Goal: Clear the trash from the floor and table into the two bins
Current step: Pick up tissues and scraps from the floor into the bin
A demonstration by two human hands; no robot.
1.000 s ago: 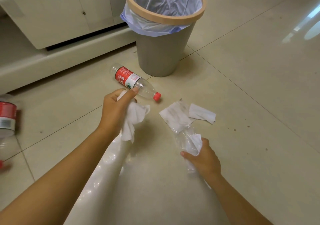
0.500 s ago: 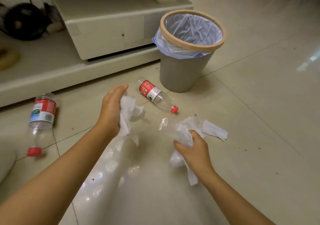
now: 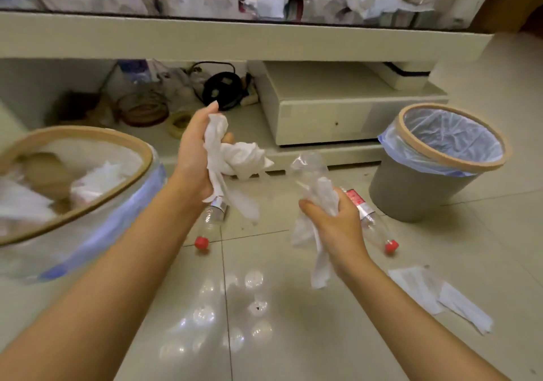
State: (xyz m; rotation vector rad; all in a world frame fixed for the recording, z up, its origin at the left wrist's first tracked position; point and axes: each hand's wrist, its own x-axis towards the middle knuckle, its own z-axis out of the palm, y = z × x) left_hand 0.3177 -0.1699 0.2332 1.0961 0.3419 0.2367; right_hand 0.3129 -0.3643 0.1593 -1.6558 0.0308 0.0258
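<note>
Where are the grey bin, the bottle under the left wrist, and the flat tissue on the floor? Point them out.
grey bin (image 3: pixel 411 192), head view, bare outer wall.
bottle under the left wrist (image 3: pixel 210 222), head view, clear body above the red cap.
flat tissue on the floor (image 3: pixel 423 288), head view, middle of the sheet.

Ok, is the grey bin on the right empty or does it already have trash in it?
Looks empty: inside the grey bin only its crinkled liner shows. The very bottom is hidden by the rim.
</note>
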